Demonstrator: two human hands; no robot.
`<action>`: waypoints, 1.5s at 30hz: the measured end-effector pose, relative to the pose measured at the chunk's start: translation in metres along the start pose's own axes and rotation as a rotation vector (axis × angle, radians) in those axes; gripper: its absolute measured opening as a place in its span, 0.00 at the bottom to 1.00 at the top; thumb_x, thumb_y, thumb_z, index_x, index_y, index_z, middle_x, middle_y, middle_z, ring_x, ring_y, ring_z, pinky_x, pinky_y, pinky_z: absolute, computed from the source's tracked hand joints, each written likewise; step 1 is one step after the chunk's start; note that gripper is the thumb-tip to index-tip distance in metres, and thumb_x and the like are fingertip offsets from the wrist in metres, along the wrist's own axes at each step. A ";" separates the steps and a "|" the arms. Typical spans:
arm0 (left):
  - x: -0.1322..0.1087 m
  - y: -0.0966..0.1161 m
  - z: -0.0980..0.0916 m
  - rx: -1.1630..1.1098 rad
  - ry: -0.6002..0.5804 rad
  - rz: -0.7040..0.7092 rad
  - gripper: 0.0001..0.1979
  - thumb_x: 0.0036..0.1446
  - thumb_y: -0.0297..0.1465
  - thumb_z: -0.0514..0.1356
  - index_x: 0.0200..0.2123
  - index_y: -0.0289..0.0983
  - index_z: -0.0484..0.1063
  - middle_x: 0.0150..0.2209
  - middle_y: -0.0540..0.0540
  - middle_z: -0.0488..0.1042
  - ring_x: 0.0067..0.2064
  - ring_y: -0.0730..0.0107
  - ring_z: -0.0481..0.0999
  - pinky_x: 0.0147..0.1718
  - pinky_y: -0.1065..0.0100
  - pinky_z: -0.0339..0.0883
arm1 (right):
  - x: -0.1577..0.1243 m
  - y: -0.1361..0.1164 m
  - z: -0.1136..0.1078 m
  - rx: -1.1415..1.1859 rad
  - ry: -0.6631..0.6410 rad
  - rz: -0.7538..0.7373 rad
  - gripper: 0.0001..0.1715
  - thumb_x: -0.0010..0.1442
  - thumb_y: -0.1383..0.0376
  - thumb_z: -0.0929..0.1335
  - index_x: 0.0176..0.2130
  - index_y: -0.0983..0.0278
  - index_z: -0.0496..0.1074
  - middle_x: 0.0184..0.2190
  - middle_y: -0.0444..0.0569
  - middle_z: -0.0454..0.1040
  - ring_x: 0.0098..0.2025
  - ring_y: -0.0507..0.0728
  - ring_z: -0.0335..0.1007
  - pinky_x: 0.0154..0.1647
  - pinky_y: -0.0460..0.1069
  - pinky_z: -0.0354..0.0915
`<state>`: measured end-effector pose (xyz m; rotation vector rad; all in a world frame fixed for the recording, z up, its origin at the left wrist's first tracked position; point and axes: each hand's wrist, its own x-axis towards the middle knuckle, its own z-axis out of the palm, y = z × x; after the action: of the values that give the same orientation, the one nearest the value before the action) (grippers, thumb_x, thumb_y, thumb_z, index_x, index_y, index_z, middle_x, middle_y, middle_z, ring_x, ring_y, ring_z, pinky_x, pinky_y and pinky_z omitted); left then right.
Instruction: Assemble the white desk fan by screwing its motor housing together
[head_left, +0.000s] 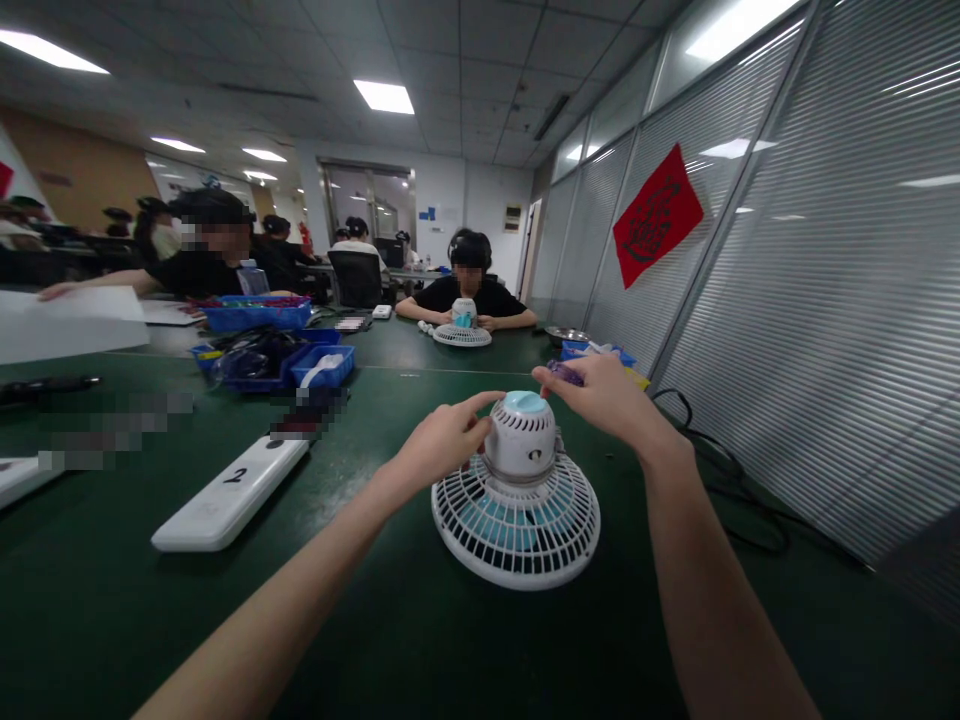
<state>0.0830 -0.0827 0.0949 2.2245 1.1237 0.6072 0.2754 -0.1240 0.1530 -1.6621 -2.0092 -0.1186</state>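
Note:
A small white fan [517,520] lies face down on the green table in front of me. Its round grille is at the bottom, pale blue blades show through the bars, and the white motor housing [520,450] points up with a light blue cap [524,402] on top. My left hand [454,435] grips the housing from the left, index finger at the cap's edge. Just right of the cap, my right hand [596,390] is closed around a purple see-through handle [566,373]; whatever is at its other end does not show.
At left lies a white power strip [232,495] marked 2. Blue bins [255,315] with wires and parts stand beyond it. Another blue tray [600,352] and a metal bowl [566,335] sit back right. Across the table, a person handles another fan [463,335]. Black cables [750,500] run along the right.

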 end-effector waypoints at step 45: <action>0.012 -0.046 -0.040 0.250 -0.193 -0.304 0.30 0.57 0.45 0.46 0.59 0.35 0.58 0.42 0.39 0.79 0.42 0.63 0.78 0.38 0.68 0.67 | 0.008 0.039 0.138 -0.260 -0.162 0.215 0.14 0.64 0.68 0.58 0.41 0.69 0.71 0.39 0.59 0.75 0.37 0.58 0.74 0.34 0.49 0.66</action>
<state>0.0390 -0.0394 0.0956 2.1938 1.4609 0.1274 0.2646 -0.0536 0.0283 -2.1012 -1.9821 -0.1790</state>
